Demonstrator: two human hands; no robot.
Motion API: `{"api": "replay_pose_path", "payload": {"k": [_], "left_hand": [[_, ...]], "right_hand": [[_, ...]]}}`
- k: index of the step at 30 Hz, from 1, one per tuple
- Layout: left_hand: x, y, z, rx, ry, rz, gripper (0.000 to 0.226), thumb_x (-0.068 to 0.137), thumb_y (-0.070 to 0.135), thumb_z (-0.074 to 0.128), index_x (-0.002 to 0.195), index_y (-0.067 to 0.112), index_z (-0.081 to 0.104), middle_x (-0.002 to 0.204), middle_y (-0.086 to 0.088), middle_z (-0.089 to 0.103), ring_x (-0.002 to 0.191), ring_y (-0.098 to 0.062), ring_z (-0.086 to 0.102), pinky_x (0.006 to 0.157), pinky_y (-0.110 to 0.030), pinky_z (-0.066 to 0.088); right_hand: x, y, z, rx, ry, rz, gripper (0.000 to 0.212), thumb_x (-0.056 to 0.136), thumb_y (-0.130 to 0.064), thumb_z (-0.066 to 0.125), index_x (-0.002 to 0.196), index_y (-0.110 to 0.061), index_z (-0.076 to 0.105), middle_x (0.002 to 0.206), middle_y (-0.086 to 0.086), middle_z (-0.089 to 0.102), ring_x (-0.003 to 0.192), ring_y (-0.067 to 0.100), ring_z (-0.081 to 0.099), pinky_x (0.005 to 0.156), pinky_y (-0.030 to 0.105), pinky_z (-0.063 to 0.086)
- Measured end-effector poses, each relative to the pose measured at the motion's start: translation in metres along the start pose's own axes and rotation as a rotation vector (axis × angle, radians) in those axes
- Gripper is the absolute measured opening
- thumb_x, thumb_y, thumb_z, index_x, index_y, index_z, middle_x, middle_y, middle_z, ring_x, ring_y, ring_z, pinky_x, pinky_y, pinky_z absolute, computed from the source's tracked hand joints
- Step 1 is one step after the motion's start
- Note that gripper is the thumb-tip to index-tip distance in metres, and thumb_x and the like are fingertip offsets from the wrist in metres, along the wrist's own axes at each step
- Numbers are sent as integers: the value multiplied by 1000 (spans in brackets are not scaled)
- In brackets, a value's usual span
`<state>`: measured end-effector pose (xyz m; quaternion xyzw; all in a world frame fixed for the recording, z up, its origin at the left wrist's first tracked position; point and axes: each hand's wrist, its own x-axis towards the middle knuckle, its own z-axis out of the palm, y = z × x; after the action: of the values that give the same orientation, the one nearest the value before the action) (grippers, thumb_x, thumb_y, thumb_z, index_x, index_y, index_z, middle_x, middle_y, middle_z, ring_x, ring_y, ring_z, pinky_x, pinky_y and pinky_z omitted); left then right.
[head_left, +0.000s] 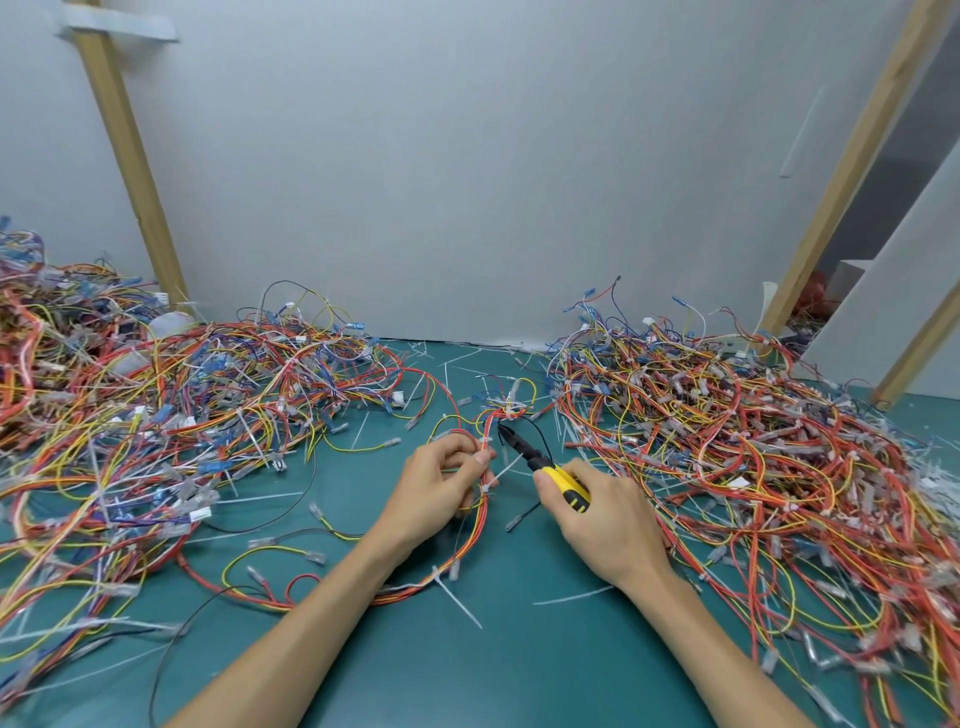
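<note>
My left hand (441, 486) pinches a bundle of red, orange and yellow wires (480, 525) that loops down over the green table mat and back up between my hands. A white cable tie (505, 465) sticks out from the bundle near my fingertips. My right hand (602, 525) grips yellow-and-black handled cutters (545, 470), whose dark jaws point up and left, close to the bundle just above my left fingers. I cannot tell whether the jaws touch a tie or a wire.
Large tangled heaps of coloured wire harnesses lie on the left (156, 415) and on the right (753, 467). Cut white cable ties (457, 603) and loose wires are scattered over the green mat (519, 665). A grey wall with wooden posts (130, 156) stands behind.
</note>
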<state>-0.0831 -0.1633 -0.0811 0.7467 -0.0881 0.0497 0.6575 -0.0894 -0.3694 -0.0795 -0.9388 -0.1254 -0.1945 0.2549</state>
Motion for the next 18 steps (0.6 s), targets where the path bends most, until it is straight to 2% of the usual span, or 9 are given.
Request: {"api": "replay_pose_path", "payload": {"k": [3, 7, 9, 13, 16, 18], "left_hand": [[-1, -1, 0, 16, 24, -9, 18, 96, 22, 59, 88, 6, 58, 67, -1, 66, 45, -16, 49, 44, -24, 44], [-1, -1, 2, 111, 24, 6, 8, 96, 28, 58, 91, 22, 58, 65, 1, 64, 37, -18, 55, 38, -22, 42], [-1, -1, 2, 135, 13, 9, 5, 97, 28, 57, 95, 24, 58, 63, 1, 64, 35, -17, 54, 38, -22, 42], [-1, 0, 2, 162, -51, -16, 13, 98, 24, 55, 103, 15, 62, 50, 5, 58, 41, -14, 56, 45, -25, 49], [-2, 1, 2, 160, -76, -41, 21, 98, 24, 56, 99, 6, 66, 52, 5, 61, 48, -13, 59, 49, -24, 51], [-4, 3, 1, 183, -79, -37, 26, 98, 26, 55, 93, 4, 67, 55, 5, 64, 51, -12, 62, 51, -22, 51]], "right_hand": [[0, -2, 2, 118, 28, 3, 51, 87, -69, 42, 66, -22, 47, 52, -2, 47, 52, 13, 47, 51, 31, 36], [0, -1, 3, 167, 42, 16, 55, 85, -72, 39, 66, -21, 49, 53, -2, 47, 53, 14, 46, 54, 33, 38], [1, -1, 4, 197, 42, 32, 56, 84, -72, 39, 67, -20, 50, 53, -2, 47, 54, 14, 45, 57, 36, 40], [2, 1, 4, 267, 40, 68, 56, 89, -69, 46, 67, -18, 52, 57, 2, 48, 55, 14, 43, 60, 39, 39], [3, 1, 3, 355, 54, 78, 55, 86, -69, 42, 63, -20, 46, 56, -3, 41, 54, 10, 37, 57, 33, 33], [4, 2, 2, 399, 59, 90, 59, 87, -70, 39, 64, -16, 48, 58, 5, 46, 56, 19, 42, 61, 37, 38]]}}
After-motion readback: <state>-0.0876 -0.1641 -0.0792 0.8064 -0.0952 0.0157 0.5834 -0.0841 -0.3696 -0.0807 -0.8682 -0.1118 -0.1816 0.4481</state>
